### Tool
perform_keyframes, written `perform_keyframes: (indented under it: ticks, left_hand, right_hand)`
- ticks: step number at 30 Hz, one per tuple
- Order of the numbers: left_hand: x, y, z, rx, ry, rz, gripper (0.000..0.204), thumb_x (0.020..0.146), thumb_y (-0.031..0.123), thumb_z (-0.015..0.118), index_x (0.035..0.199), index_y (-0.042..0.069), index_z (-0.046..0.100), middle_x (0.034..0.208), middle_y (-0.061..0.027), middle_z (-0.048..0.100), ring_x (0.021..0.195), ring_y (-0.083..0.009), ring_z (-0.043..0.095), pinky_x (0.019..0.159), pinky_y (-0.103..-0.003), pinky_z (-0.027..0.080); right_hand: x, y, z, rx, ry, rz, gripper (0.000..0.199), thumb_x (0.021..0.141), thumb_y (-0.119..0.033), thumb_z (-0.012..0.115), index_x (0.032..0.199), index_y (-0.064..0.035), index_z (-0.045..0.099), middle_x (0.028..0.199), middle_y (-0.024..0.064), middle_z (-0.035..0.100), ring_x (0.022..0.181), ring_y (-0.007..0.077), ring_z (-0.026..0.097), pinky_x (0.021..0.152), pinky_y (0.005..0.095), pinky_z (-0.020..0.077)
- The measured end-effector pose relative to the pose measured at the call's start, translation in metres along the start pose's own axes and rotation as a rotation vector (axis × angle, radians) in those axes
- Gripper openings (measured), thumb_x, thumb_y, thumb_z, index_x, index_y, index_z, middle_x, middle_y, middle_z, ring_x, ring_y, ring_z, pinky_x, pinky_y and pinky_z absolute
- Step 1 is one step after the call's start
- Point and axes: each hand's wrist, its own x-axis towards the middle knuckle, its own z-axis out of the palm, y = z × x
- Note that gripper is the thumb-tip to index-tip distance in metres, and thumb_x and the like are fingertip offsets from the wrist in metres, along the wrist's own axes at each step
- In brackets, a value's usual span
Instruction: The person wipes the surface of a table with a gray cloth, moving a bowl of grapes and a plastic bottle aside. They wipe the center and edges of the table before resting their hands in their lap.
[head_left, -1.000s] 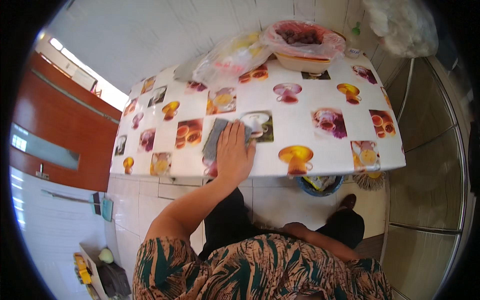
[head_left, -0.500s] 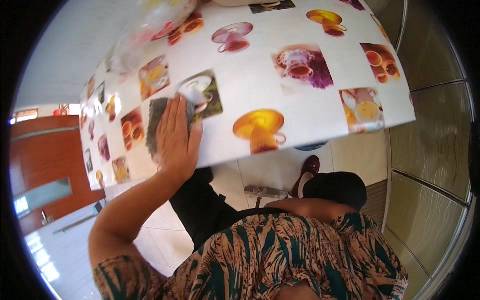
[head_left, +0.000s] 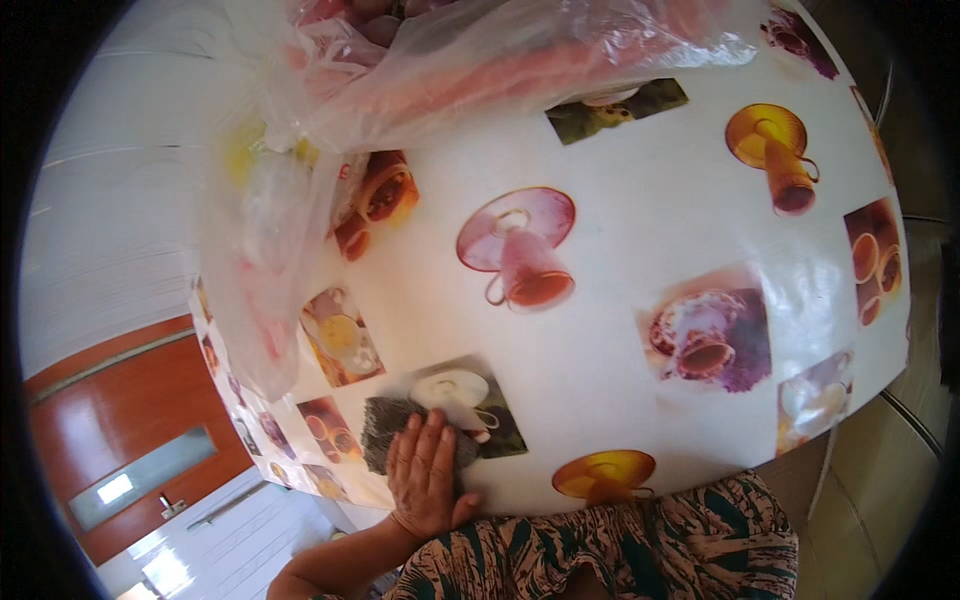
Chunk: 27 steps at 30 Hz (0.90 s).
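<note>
My left hand (head_left: 428, 475) lies flat, fingers together, pressing a dark grey cloth (head_left: 385, 426) onto the table's white oilcloth (head_left: 620, 240), which is printed with pictures of cups and saucers. The cloth sits near the table's front edge, beside a picture of a white cup. My right hand is out of sight, below my patterned top (head_left: 620, 545).
Clear plastic bags (head_left: 330, 170) with reddish and yellow contents are heaped on the far left of the table. A red-brown door (head_left: 120, 440) with a small window stands to the left. White wall panels lie behind the table.
My head has come much closer over the table, so it fills the view. My left hand stays on the cloth near the front edge, seemingly shifted a little along it.
</note>
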Motion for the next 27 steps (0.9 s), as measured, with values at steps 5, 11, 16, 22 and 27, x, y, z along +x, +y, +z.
perform_keyframes:
  ticks: [5,11,16,22,27]
  left_hand:
    - [0.003,-0.004,-0.002,0.000,-0.010,0.038,0.070,0.096,0.045,0.034,0.138,-0.010,0.036,0.143,-0.0317,0.038,0.133,-0.0483,0.036,0.109,-0.055,0.023]
    - [0.011,0.008,-0.008,-0.052,0.076,0.093,0.061,0.090,0.025,0.047,0.139,-0.010,0.036,0.144,-0.0286,0.037,0.135,-0.0445,0.033,0.112,-0.051,0.023]
    - [0.004,0.008,-0.004,-0.036,0.243,0.142,0.063,0.089,0.026,0.055,0.140,-0.005,0.036,0.145,-0.0234,0.038,0.135,-0.0393,0.035,0.112,-0.047,0.025]
    - [0.001,0.008,0.021,-0.006,0.453,0.149,0.058,0.092,0.030,0.055,0.141,0.002,0.040,0.143,-0.0213,0.038,0.129,-0.0387,0.038,0.110,-0.046,0.027]
    - [-0.009,-0.002,0.018,-0.140,0.577,0.216,0.057,0.093,0.030,0.055,0.141,0.004,0.040,0.131,-0.0209,0.047,0.121,-0.0376,0.043,0.107,-0.046,0.031]
  right_hand:
    - [0.036,-0.017,0.016,0.013,0.077,-0.008,0.044,0.094,-0.039,0.050,0.122,-0.0059,0.058,0.119,0.0193,0.061,0.109,0.0368,0.057,0.092,0.0461,0.0447]
    - [0.017,-0.023,0.081,-0.048,0.039,-0.073,0.046,0.093,-0.040,0.052,0.122,-0.0050,0.058,0.119,0.0200,0.061,0.110,0.0373,0.057,0.092,0.0466,0.0447]
    - [-0.035,-0.027,0.134,-0.174,-0.071,-0.156,0.047,0.093,-0.041,0.052,0.122,-0.0043,0.058,0.120,0.0205,0.061,0.110,0.0377,0.057,0.092,0.0470,0.0447]
    - [-0.127,-0.010,0.104,-0.265,0.379,-0.488,0.031,0.094,-0.031,0.055,0.114,-0.0087,0.061,0.114,0.0179,0.063,0.100,0.0329,0.062,0.086,0.0405,0.0492]
    - [-0.264,-0.070,0.076,0.032,0.716,-0.729,0.023,0.091,-0.016,0.056,0.108,-0.0015,0.064,0.105,0.0191,0.065,0.095,0.0359,0.063,0.083,0.0423,0.0496]
